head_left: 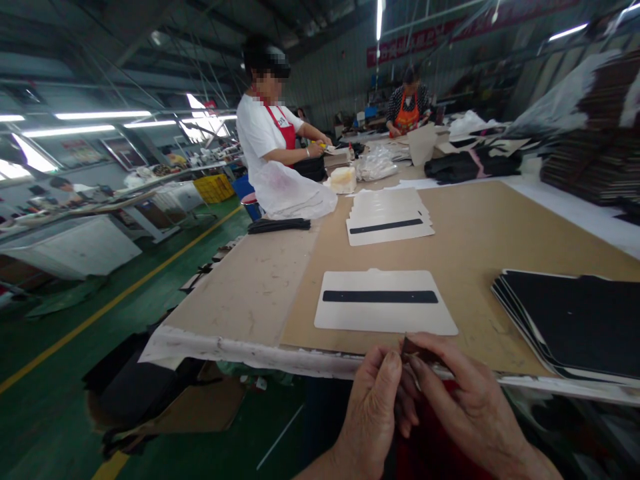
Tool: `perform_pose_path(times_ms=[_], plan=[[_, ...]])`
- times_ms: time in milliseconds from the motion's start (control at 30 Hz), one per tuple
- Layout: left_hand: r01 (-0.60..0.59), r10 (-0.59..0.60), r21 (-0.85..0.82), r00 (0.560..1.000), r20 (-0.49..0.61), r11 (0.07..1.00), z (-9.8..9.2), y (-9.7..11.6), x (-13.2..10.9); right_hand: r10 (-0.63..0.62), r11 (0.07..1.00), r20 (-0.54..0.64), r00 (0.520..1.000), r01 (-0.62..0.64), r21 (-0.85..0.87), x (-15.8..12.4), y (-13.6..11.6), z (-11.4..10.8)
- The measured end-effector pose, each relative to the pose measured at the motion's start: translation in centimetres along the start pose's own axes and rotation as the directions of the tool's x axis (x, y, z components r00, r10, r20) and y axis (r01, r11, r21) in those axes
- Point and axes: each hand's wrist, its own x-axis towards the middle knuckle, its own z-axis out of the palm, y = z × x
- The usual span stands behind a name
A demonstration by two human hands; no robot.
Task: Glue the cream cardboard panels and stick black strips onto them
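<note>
At the table's front edge my left hand [374,407] and my right hand [463,393] meet, fingers closed. Between their fingertips is a small dark brown piece [410,348], thin and mostly covered by the fingers, so its kind is not clear. Just beyond lies a white rounded panel [380,322] with a black strip [380,297] across its middle. Farther back, several similar white panels [387,203] lie overlapped in a fanned stack, the front one also bearing a black strip.
A stack of black panels [590,320] lies at the right of the brown tabletop [475,247]. Black strips [279,226] lie at the left edge. A person in a red apron [265,133] works across the table. An open carton [200,407] with black material stands on the floor.
</note>
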Motion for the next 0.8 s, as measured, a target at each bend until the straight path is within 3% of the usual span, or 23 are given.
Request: perform_pose_path(times_ms=[367, 500, 633, 733, 800], plan=[[0.03, -0.027, 0.061, 0.998, -0.048, 0.998, 0.7, 1.9, -0.7, 0.035, 0.996, 0.055, 0.998, -0.04, 0.085, -0.2, 0.3, -0.2], [0.028, -0.023, 0.067, 0.998, -0.065, 0.997, 0.5, 0.9, -0.3, 0.006, 0.998, 0.018, 1.0, -0.007, 0.058, 0.1, 0.5, -0.3], [0.137, -0.138, -0.014, 0.984, -0.114, 0.99, -0.1, -0.4, 0.4, 0.006, 0.997, 0.042, 0.999, -0.009, 0.072, 0.2, 0.4, -0.5], [0.141, -0.148, -0.091, 0.986, -0.082, 0.986, -0.8, -0.5, 0.8, 0.065, 0.972, 0.115, 0.991, -0.089, 0.217, 0.0, 0.4, -0.6], [0.101, -0.099, -0.064, 0.995, 0.026, 0.993, -1.3, -0.4, 0.8, 0.185, 0.905, 0.122, 0.975, -0.218, 0.364, -0.2, 0.5, -0.4]])
